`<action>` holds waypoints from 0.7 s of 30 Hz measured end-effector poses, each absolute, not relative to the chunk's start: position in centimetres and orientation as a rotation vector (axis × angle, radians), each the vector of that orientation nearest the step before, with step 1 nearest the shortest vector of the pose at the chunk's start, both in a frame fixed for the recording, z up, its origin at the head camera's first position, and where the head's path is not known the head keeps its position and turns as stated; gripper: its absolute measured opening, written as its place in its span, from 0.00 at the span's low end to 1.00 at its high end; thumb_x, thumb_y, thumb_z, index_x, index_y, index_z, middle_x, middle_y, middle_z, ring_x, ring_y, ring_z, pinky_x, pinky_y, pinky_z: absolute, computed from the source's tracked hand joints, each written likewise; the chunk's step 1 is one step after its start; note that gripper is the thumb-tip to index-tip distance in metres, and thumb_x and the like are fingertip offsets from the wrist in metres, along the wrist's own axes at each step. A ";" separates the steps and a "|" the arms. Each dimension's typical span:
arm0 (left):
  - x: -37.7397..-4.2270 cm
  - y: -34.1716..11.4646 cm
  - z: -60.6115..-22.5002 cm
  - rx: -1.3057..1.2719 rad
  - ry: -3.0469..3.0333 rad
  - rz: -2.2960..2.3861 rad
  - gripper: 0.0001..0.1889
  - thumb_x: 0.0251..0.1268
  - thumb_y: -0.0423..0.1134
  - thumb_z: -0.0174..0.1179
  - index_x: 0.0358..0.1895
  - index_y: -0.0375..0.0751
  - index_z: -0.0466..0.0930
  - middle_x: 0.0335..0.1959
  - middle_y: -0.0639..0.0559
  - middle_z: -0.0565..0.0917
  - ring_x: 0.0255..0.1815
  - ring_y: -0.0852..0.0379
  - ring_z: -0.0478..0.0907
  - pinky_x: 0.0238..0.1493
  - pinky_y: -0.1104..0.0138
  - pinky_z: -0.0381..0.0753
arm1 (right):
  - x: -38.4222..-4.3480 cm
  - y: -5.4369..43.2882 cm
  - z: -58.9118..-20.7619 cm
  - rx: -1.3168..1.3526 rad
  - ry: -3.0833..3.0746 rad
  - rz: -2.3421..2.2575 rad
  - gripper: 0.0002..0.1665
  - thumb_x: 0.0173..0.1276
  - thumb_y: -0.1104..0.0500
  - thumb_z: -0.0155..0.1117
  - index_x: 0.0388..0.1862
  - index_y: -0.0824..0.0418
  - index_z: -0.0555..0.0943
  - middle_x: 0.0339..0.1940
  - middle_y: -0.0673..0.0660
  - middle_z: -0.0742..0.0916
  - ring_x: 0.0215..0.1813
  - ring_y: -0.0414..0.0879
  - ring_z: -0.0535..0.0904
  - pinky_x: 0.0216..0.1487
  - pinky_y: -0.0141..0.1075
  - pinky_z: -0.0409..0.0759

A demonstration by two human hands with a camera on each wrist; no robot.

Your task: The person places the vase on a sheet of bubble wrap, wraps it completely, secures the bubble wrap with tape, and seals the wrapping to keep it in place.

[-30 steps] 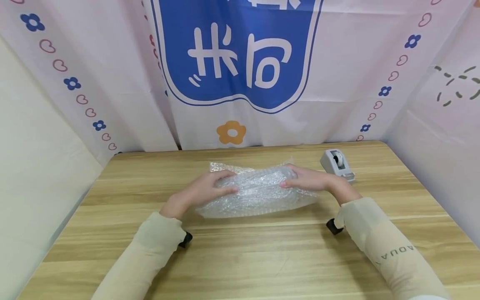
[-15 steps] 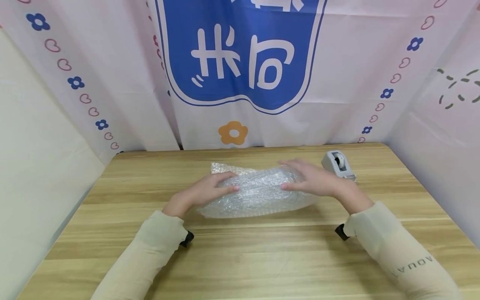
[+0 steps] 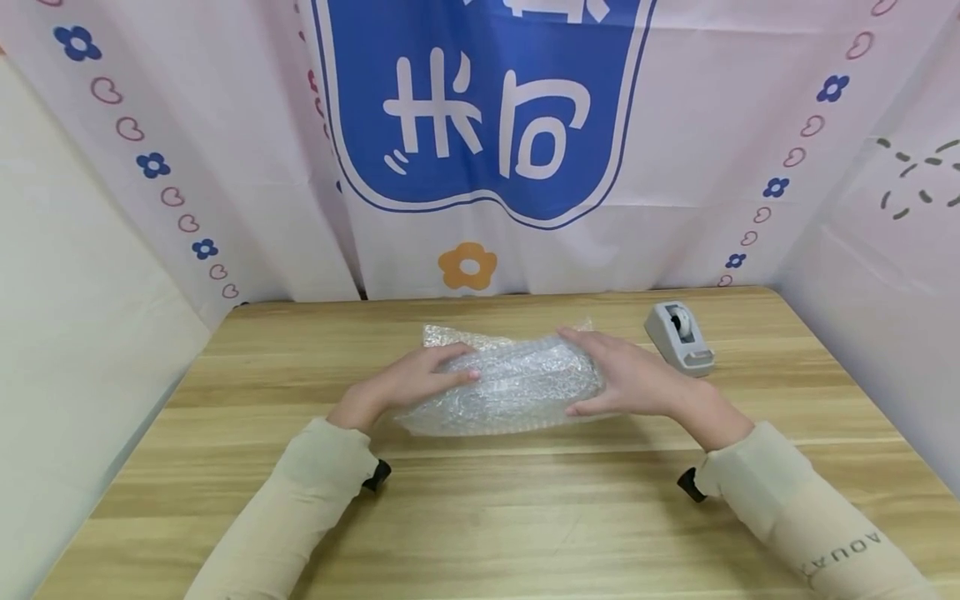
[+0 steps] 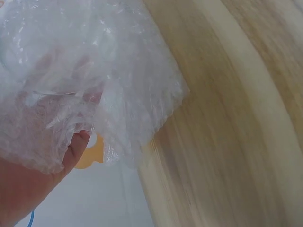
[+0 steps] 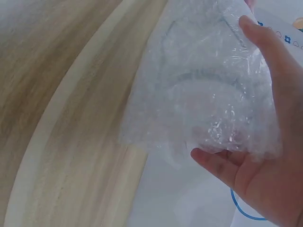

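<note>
A bundle of clear bubble wrap [image 3: 517, 387] lies across the middle of the table, with a loose flap standing up behind it. Through the wrap in the right wrist view, a faint curved outline shows; what it belongs to is unclear. My left hand [image 3: 412, 379] grips the bundle's left end, thumb in front and fingers behind, partly seen through the film in the left wrist view. At the right end my right hand [image 3: 633, 375] is spread wide, its thumb low in front and its straight fingers along the back edge. The right wrist view shows this hand [image 5: 279, 156] beside the wrap.
A grey tape dispenser [image 3: 678, 337] with a roll in it stands behind my right hand, near the back right of the wooden table [image 3: 480, 517]. A printed white and blue cloth [image 3: 480, 108] hangs behind the table's back edge. Pale walls rise at both sides.
My right hand has loosened from the bundle's right end and spread, shifting slightly right, its thumb sliding lower. The left hand keeps its hold, and the bundle stays in place.
</note>
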State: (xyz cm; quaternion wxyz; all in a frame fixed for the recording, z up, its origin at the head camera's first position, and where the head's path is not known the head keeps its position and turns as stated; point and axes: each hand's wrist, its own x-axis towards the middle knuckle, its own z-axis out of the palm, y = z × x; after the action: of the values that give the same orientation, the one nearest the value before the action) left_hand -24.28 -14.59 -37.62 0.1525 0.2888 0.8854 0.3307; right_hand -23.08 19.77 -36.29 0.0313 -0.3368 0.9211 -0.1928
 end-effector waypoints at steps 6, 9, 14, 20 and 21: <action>-24.3 -14.6 -37.7 0.830 2.530 0.948 0.36 0.78 0.59 0.51 0.77 0.37 0.64 0.76 0.39 0.67 0.76 0.38 0.63 0.74 0.44 0.62 | -22.8 19.9 -36.5 -1.048 2.838 -0.619 0.69 0.53 0.29 0.77 0.83 0.62 0.57 0.79 0.64 0.68 0.75 0.66 0.66 0.71 0.62 0.67; -24.4 -14.7 -37.8 0.821 2.506 0.955 0.38 0.78 0.60 0.50 0.78 0.34 0.62 0.77 0.38 0.66 0.76 0.37 0.62 0.74 0.43 0.62 | -22.7 19.9 -36.5 -1.031 2.833 -0.604 0.70 0.53 0.27 0.75 0.83 0.60 0.57 0.79 0.64 0.68 0.75 0.67 0.65 0.70 0.63 0.67; -24.4 -15.0 -37.8 0.782 2.456 0.953 0.41 0.78 0.62 0.49 0.79 0.33 0.59 0.77 0.36 0.64 0.76 0.36 0.62 0.74 0.42 0.62 | -22.7 20.0 -36.1 -1.006 2.792 -0.586 0.69 0.54 0.25 0.72 0.83 0.60 0.57 0.78 0.65 0.68 0.75 0.67 0.65 0.70 0.63 0.67; -24.6 -15.2 -38.2 0.713 2.429 1.008 0.42 0.77 0.64 0.48 0.79 0.35 0.59 0.78 0.37 0.63 0.77 0.36 0.61 0.74 0.41 0.61 | -23.6 19.8 -35.6 -0.985 2.704 -0.648 0.67 0.57 0.28 0.73 0.83 0.61 0.57 0.79 0.66 0.66 0.77 0.65 0.63 0.74 0.59 0.63; -24.6 -15.3 -38.3 0.698 2.428 1.029 0.42 0.77 0.65 0.48 0.79 0.35 0.60 0.78 0.37 0.64 0.77 0.36 0.61 0.74 0.41 0.61 | -23.8 19.8 -35.5 -0.970 2.693 -0.656 0.67 0.57 0.28 0.73 0.83 0.61 0.57 0.79 0.65 0.66 0.77 0.64 0.63 0.75 0.58 0.63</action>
State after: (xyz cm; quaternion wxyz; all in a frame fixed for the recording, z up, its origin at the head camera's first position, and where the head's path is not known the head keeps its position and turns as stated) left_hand -24.63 -15.28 -38.33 0.2055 0.2506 0.8710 0.3692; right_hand -23.80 19.75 -35.54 0.1022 -0.3287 0.9122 -0.2222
